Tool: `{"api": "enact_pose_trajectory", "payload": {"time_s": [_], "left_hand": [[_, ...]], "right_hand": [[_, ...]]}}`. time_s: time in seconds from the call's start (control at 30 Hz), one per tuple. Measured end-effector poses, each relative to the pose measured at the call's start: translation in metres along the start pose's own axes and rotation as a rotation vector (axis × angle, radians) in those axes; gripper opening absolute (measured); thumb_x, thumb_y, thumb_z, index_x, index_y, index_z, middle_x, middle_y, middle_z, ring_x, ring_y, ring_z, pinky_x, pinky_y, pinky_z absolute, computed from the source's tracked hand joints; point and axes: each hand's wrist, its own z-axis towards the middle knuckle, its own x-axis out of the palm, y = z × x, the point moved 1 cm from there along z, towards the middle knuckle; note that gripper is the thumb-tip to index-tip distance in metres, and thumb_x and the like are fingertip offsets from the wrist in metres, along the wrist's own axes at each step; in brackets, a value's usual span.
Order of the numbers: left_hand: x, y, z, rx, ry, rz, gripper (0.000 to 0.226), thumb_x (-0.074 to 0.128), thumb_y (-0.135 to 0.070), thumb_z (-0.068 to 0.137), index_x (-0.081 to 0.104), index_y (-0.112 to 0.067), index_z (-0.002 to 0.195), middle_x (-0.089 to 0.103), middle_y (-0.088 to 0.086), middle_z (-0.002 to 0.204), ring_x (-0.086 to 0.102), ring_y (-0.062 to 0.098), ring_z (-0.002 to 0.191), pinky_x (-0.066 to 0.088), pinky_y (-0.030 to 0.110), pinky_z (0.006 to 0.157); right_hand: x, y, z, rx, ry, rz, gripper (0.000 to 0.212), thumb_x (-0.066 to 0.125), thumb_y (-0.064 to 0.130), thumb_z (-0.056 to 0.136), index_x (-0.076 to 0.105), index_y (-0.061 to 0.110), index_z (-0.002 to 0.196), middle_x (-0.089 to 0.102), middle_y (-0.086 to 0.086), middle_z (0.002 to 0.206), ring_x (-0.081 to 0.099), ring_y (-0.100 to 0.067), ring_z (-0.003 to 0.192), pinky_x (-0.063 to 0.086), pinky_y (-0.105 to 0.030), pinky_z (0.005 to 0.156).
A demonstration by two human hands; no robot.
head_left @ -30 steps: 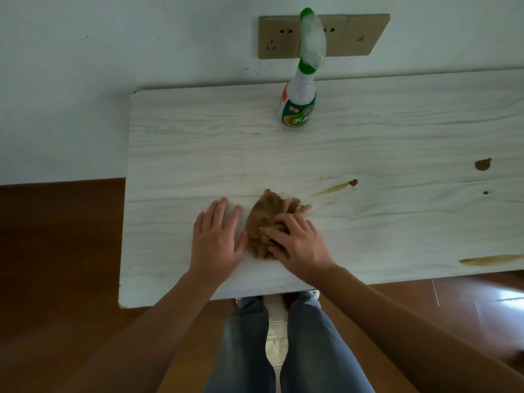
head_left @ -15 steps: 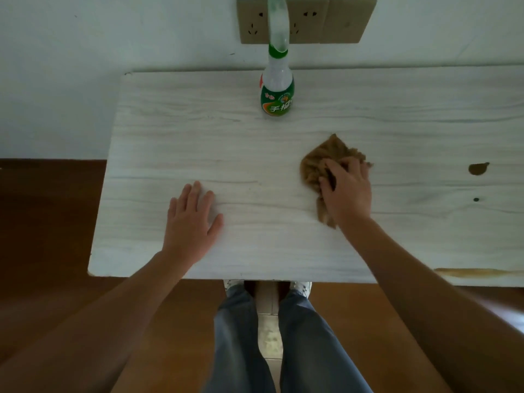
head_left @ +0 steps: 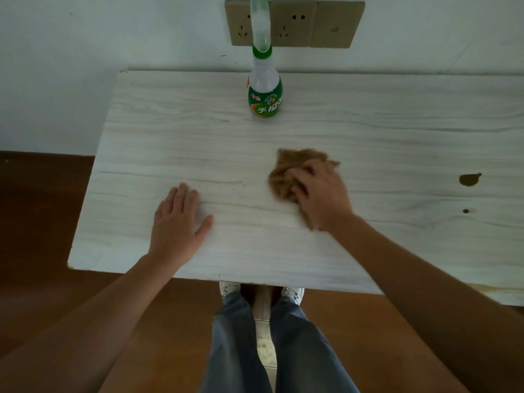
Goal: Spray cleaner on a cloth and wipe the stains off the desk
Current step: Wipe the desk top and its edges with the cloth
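Observation:
A crumpled brown cloth lies on the pale wood-grain desk, near its middle. My right hand presses down on the cloth and covers its right half. My left hand rests flat on the desk to the left, fingers together, holding nothing. A brown stain sits to the right of the cloth, with a small dark spot below it. A long brown smear runs along the front right edge. The green-labelled spray bottle stands upright at the back of the desk.
The desk stands against a white wall with a row of tan sockets behind the bottle. Its left edge ends over brown wooden floor. My legs in blue jeans stand at the front edge.
My right hand carried the cloth from beside my left hand to the right and farther back over a brown streak, which no longer shows. My left hand stayed flat.

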Motion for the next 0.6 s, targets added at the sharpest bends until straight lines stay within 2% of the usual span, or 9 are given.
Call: {"api": "enact_pose_trajectory", "payload": {"time_s": [0.13, 0.23, 0.33, 0.4, 0.5, 0.6], "left_hand": [[-0.004, 0.002, 0.002, 0.013, 0.002, -0.001, 0.074, 0.040, -0.058, 0.101, 0.030, -0.012, 0.158, 0.019, 0.015, 0.169, 0.016, 0.033, 0.157, 0.023, 0.049, 0.125], [-0.005, 0.002, 0.000, 0.011, -0.005, -0.009, 0.074, 0.039, -0.059, 0.102, 0.030, -0.012, 0.157, 0.020, 0.015, 0.169, 0.017, 0.034, 0.157, 0.024, 0.050, 0.124], [-0.003, 0.000, -0.002, -0.001, -0.027, -0.030, 0.074, 0.033, -0.060, 0.102, 0.033, -0.010, 0.156, 0.024, 0.016, 0.168, 0.019, 0.035, 0.156, 0.027, 0.053, 0.122], [-0.002, 0.001, -0.002, -0.001, -0.034, -0.037, 0.077, 0.031, -0.062, 0.098, 0.037, -0.010, 0.154, 0.028, 0.016, 0.166, 0.023, 0.036, 0.155, 0.029, 0.054, 0.120], [-0.001, 0.003, -0.001, 0.015, -0.034, -0.018, 0.078, 0.031, -0.064, 0.096, 0.038, -0.011, 0.153, 0.030, 0.016, 0.165, 0.025, 0.037, 0.154, 0.030, 0.055, 0.119], [-0.001, 0.005, 0.000, 0.023, -0.041, -0.021, 0.077, 0.031, -0.063, 0.097, 0.038, -0.011, 0.153, 0.030, 0.016, 0.165, 0.025, 0.037, 0.153, 0.031, 0.055, 0.118]], "right_hand": [[-0.021, -0.038, 0.014, 0.254, -0.043, -0.081, 0.041, 0.061, 0.034, 0.094, 0.060, 0.023, 0.133, 0.051, -0.008, 0.128, 0.046, -0.030, 0.119, 0.046, -0.043, 0.097], [-0.018, -0.019, -0.012, 0.276, -0.051, -0.065, 0.041, 0.063, 0.033, 0.092, 0.061, 0.021, 0.131, 0.051, -0.011, 0.124, 0.046, -0.033, 0.115, 0.049, -0.044, 0.091], [-0.007, 0.017, -0.063, 0.224, -0.030, -0.029, 0.040, 0.070, 0.029, 0.086, 0.064, 0.020, 0.124, 0.053, -0.011, 0.117, 0.051, -0.031, 0.104, 0.053, -0.040, 0.076], [0.000, 0.045, -0.101, 0.134, 0.014, 0.011, 0.040, 0.071, 0.029, 0.086, 0.065, 0.022, 0.124, 0.054, -0.007, 0.116, 0.053, -0.026, 0.102, 0.054, -0.037, 0.075], [0.004, 0.062, -0.130, 0.007, 0.109, 0.045, 0.038, 0.059, 0.036, 0.092, 0.063, 0.026, 0.128, 0.054, -0.001, 0.117, 0.053, -0.020, 0.101, 0.052, -0.034, 0.080], [-0.004, 0.040, -0.106, 0.016, 0.090, 0.032, 0.035, 0.061, 0.035, 0.091, 0.065, 0.024, 0.124, 0.056, -0.002, 0.114, 0.054, -0.021, 0.098, 0.056, -0.037, 0.074]]}}
